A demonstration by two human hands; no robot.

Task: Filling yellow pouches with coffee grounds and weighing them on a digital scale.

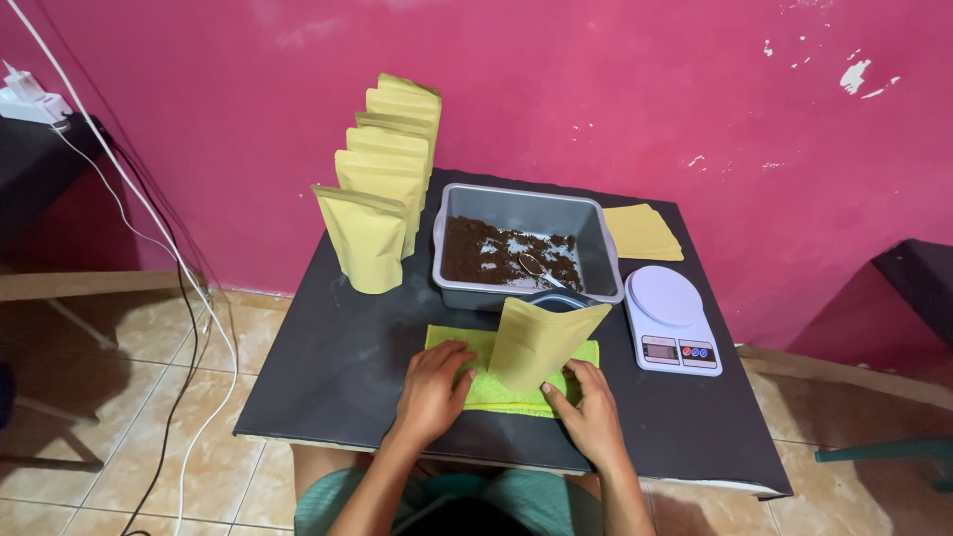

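Pink wall (pixel 615 89) is filling the background, paint chipped at upper right. A black square table (pixel 328 367) is sitting against it on a tiled floor (pixel 119 397), with white cables (pixel 149 218) hanging down at the left.

A grey plastic tub (pixel 596 248) is sitting mid-table, holding dark brown ground material (pixel 476 253) and a metal spoon (pixel 541 270) lying in it.

A row of 6 standing kraft pouches (pixel 382 184) is lining up left of the tub, running back toward the wall. A white digital kitchen scale (pixel 667 316) is sitting just right of the tub, and a stack of flat kraft pouches (pixel 643 232) is lying behind the scale.

A yellow-green cloth (pixel 496 392) is lying at the near edge, in front of the tub. 1 kraft pouch (pixel 541 342) is standing upright on it, tilted slightly, mouth open.

Left hand (pixel 435 387) is lying flat on the cloth, fingers extended toward the pouch base, just beside it; contact unclear. Right hand (pixel 591 407) is resting with fingertips curled at the lower right corner of the pouch, touching it; cannot tell if pinching.
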